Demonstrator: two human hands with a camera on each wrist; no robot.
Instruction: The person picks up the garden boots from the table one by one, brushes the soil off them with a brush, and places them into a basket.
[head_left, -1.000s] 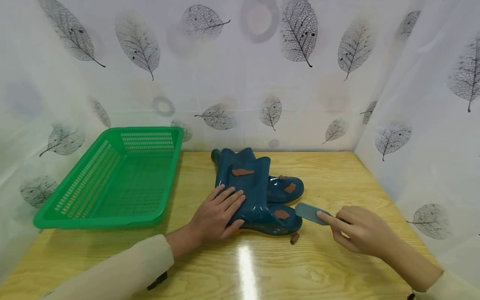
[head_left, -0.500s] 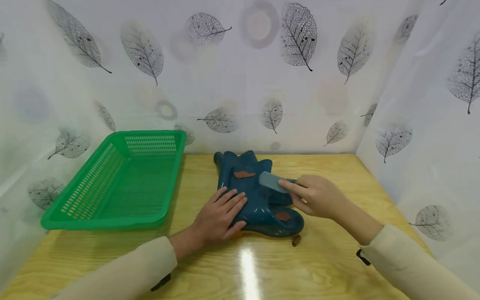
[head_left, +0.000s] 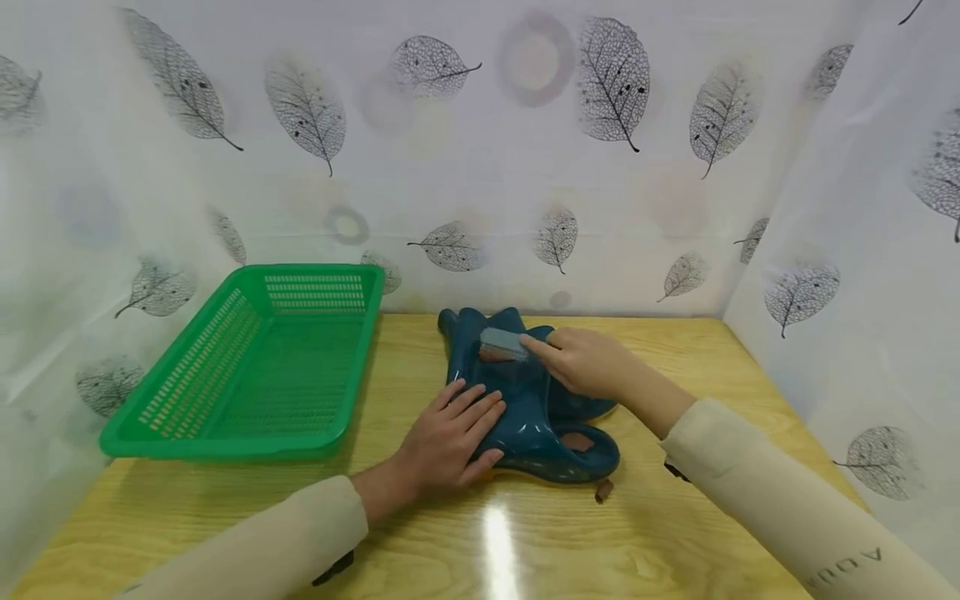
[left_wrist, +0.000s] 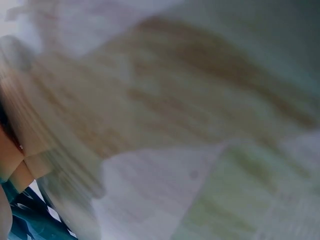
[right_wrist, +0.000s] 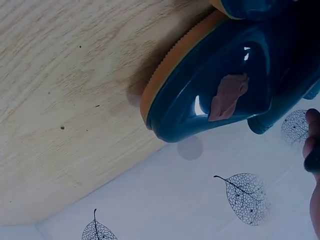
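A pair of dark blue rubber boots (head_left: pixel 525 412) lies on the table, toes to the right. My left hand (head_left: pixel 450 437) rests with spread fingers on the nearer boot's shaft. Over the upper shaft, my right hand (head_left: pixel 588 367) grips a grey-blue brush (head_left: pixel 501 340), its index finger stretched along the back. The brush partly covers a brown patch (head_left: pixel 495 356) on the shaft. Another brown patch (head_left: pixel 577 442) sits on the near toe. In the right wrist view, a boot toe with an orange sole (right_wrist: pixel 172 65) carries a brown patch (right_wrist: pixel 229 97). The left wrist view is mostly blurred.
A green plastic basket (head_left: pixel 225 454) stands on the left of the wooden table (head_left: pixel 420 550). One small brown lump (head_left: pixel 603 490) lies beside the near toe. White curtains with a leaf print (head_left: pixel 480 167) hang behind and at the sides.
My right hand has carried the brush leftward and away from me, from beside the toes onto the boot's upper shaft. My left hand stays on the boot, and the view has shifted slightly.
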